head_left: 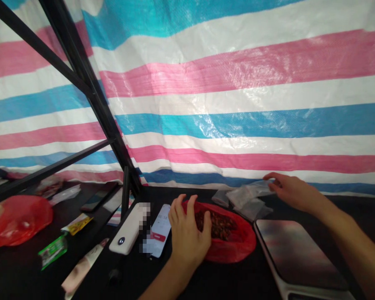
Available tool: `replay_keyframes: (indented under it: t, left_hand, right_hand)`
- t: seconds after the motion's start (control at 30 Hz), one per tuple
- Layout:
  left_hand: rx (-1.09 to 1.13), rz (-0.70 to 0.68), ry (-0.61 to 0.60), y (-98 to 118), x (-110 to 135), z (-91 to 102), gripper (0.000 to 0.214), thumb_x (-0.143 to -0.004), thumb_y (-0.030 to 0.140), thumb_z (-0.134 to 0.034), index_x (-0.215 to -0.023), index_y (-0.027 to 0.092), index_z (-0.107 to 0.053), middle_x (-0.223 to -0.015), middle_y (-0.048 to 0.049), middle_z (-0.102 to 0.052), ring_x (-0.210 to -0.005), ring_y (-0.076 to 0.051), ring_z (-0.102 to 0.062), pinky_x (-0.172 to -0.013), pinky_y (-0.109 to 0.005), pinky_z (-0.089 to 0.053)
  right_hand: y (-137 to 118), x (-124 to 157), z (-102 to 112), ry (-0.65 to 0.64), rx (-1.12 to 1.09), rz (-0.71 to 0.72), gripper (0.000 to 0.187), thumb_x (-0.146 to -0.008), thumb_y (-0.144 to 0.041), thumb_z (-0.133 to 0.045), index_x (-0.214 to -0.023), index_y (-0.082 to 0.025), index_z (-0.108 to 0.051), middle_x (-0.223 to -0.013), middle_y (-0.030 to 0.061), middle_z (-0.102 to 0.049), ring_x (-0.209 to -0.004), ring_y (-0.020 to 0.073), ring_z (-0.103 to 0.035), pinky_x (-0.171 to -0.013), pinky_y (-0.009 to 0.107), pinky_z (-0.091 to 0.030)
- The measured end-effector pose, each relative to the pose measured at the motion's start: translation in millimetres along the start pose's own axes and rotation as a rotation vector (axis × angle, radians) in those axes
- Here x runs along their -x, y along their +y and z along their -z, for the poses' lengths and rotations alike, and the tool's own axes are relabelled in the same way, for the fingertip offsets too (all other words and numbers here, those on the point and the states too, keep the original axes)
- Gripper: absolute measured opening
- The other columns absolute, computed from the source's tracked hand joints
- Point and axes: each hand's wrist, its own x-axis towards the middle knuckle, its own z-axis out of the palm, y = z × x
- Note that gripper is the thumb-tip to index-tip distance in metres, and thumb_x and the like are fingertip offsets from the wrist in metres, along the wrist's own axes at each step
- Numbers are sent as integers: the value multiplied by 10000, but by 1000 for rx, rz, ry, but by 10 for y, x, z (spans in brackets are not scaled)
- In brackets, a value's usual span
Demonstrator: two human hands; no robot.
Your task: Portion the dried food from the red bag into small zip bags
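A red plastic bag (242,248) lies on the black table with its mouth rolled wide, holding many small dark brown pieces (220,225) whose kind I cannot make out. My left hand (187,229) rests at the bag's left rim, fingers apart and bent, with nothing visible in them. Behind the bag, several small clear plastic bags (248,200) lie in a loose pile. My right hand (287,191) reaches over to that pile, thumb and fingertips pinching the edge of one clear bag. A flat scale (296,250) with a dark, shiny top sits below my right forearm.
Left of my hand lie a phone (159,233) with a lit screen and a white device (128,233). Farther left are another red bag (21,218), a green packet (53,252), a yellow packet (78,225) and a dark phone (99,196). A black metal frame (96,108) stands before striped sheeting (237,91).
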Motion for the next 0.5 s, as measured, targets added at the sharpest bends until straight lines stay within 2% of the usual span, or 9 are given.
replay_keyframes:
  t: [0.1, 0.17, 0.27, 0.33, 0.4, 0.47, 0.5]
  left_hand:
    - [-114, 88, -101, -61, -34, -36, 422, -964, 311, -533, -1366, 184, -534, -1386, -204, -410, -1319, -418, -429, -1058, -644, -392]
    - [-72, 147, -178, -112, -33, -86, 422, -984, 296, -486, -1389, 180, -513, -1411, -208, -375, -1317, -403, -456, -1050, -613, -424]
    - [105, 243, -268, -179, -7, -164, 413, -973, 215, -455, -1380, 158, -493, -1402, -203, -341, -1186, -316, -582, -1003, -506, -509]
    - [220, 272, -269, -211, 9, -201, 397, -941, 124, -439, -1329, 159, -513, -1330, -168, -372, -1093, -257, -626, -986, -460, -532]
    - [315, 274, -245, -236, 13, -221, 414, -893, 37, -422, -1268, 171, -538, -1259, -135, -397, -1064, -230, -628, -985, -447, -536]
    - [385, 281, -215, -257, 2, -230, 456, -840, -24, -417, -1221, 181, -561, -1213, -114, -417, -1078, -223, -615, -1003, -446, -526]
    - [412, 295, -197, -266, -9, -233, 472, -815, -44, -419, -1198, 185, -573, -1193, -106, -429, -1087, -221, -606, -1017, -447, -516]
  right_hand:
    - [169, -22, -94, -27, 33, -13, 459, -887, -266, -486, -1283, -70, -610, -1139, 233, -728, -1048, 377, -704, -860, 451, -539]
    - [67, 34, -91, -3, 34, 7, 504, -907, -316, -493, -1338, -65, -564, -1282, 253, -660, -1164, 389, -651, -950, 471, -507]
    - [-347, 234, 19, -7, -55, 124, 507, -955, -439, -478, -1367, -149, -538, -1289, 188, -660, -1123, 332, -670, -949, 422, -514]
    - [-691, 422, 87, -103, -167, 282, 425, -978, -466, -463, -1299, -210, -576, -1195, 131, -694, -1035, 278, -694, -886, 378, -534]
    - [-978, 593, 82, -295, -151, 448, 267, -979, -406, -488, -1109, -251, -663, -1109, 88, -700, -971, 253, -696, -819, 359, -540]
    - [-1138, 691, -9, -328, -118, 474, 153, -896, -281, -594, -992, -238, -705, -1043, 101, -700, -902, 261, -701, -790, 377, -545]
    - [-1164, 706, -74, -303, -75, 468, 153, -870, -225, -603, -973, -224, -716, -1044, 122, -698, -904, 278, -703, -787, 396, -548]
